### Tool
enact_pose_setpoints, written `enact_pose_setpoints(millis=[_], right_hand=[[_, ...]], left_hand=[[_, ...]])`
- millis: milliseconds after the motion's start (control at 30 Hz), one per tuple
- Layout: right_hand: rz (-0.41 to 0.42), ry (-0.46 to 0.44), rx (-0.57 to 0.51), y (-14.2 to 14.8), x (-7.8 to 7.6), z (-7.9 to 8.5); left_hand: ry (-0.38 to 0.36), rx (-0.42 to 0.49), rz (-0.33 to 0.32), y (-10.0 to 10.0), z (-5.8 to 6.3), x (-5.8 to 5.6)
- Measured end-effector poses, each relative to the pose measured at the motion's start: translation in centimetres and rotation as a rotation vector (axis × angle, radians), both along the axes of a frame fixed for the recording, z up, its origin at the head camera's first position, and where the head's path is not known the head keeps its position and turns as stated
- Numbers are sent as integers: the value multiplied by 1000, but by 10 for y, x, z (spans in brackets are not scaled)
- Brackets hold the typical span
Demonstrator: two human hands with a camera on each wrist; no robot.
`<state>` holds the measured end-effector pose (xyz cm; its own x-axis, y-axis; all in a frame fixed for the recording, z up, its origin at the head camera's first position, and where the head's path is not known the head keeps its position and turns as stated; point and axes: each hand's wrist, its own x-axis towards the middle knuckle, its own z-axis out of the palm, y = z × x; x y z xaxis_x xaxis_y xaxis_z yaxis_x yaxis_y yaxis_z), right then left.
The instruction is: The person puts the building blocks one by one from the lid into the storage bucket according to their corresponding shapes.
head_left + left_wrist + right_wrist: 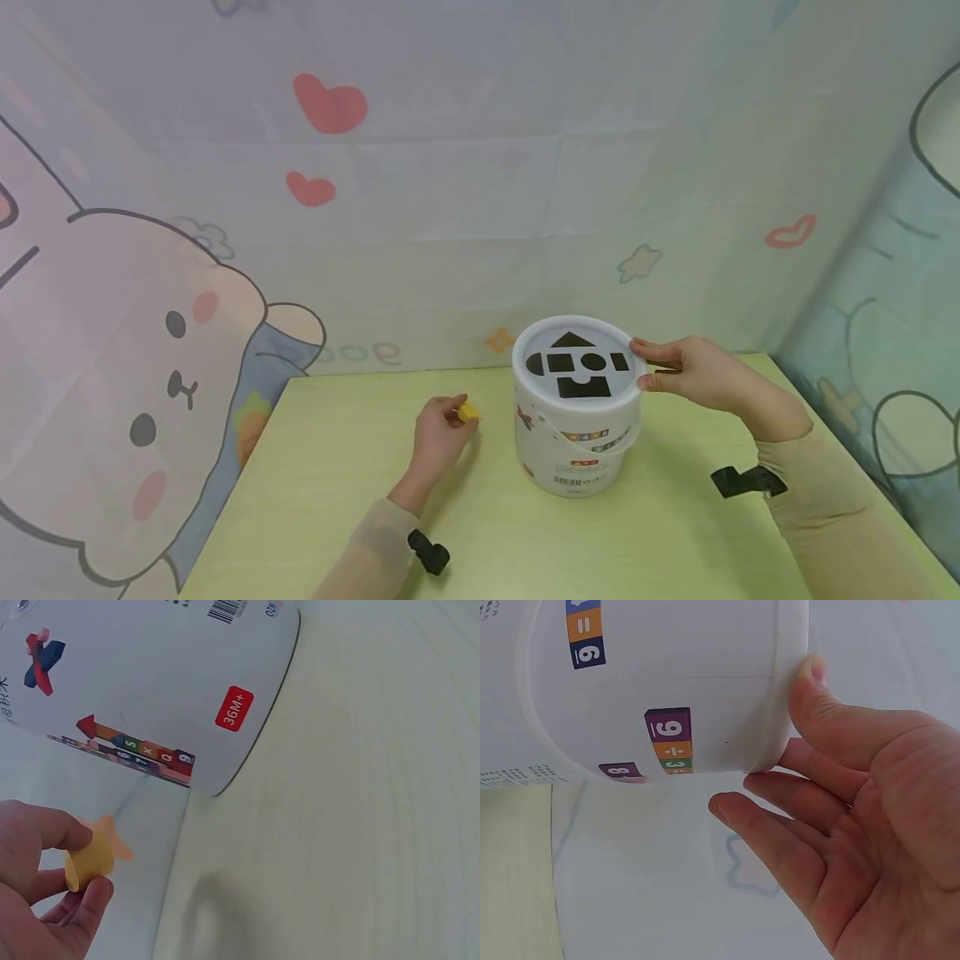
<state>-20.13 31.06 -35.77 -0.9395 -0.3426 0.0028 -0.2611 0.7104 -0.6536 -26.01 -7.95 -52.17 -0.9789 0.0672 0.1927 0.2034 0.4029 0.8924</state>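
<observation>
A white bucket [573,442] stands upright on the table, printed with coloured number blocks and a "36M+" label. Its white lid [536,392] has several dark cut-outs: a triangle, a circle, a half round, rectangles and a notched shape. To the left of the bucket, my left hand [437,435] pinches a small yellow block [90,861] with a rounded side between thumb and fingers. My right hand [701,375] is at the lid's right edge, thumb and some fingertips against the rim. In the right wrist view its fingers are extended, one fingertip apart from the bucket.
The bucket's white handle [626,446] hangs down its front. A light green-yellow table [337,467] lies under everything. Behind it hangs a printed cloth [465,192] with hearts and a rabbit, and another cloth [900,333] lines the right side.
</observation>
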Motion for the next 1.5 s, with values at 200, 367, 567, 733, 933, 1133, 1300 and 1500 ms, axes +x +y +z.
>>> enact_pose_setpoints(millis=[200,367,567,733,933,1133,1300,1500], right_hand=[[-1,6,0,1,-1,-1],[0,-1,-6,2,-1,-1],[-1,-11,-19,0,2,-1],[-6,-10,-11,0,2,-1],[-12,-12,-6,0,3,-1],[-7,-14,-5,-1,3,0],[-5,-14,3,-1,3,2],[-7,-15,-1,0,1,0]], left_hand=[[26,37,-9,0,13,1],[57,77,-9,1,26,2],[128,146,-23,3,43,4],[161,178,-54,3,59,7],[224,209,-82,4,74,9],[265,211,-102,7,90,12],[307,178,-146,12,108,17],[347,118,-214,23,126,21]])
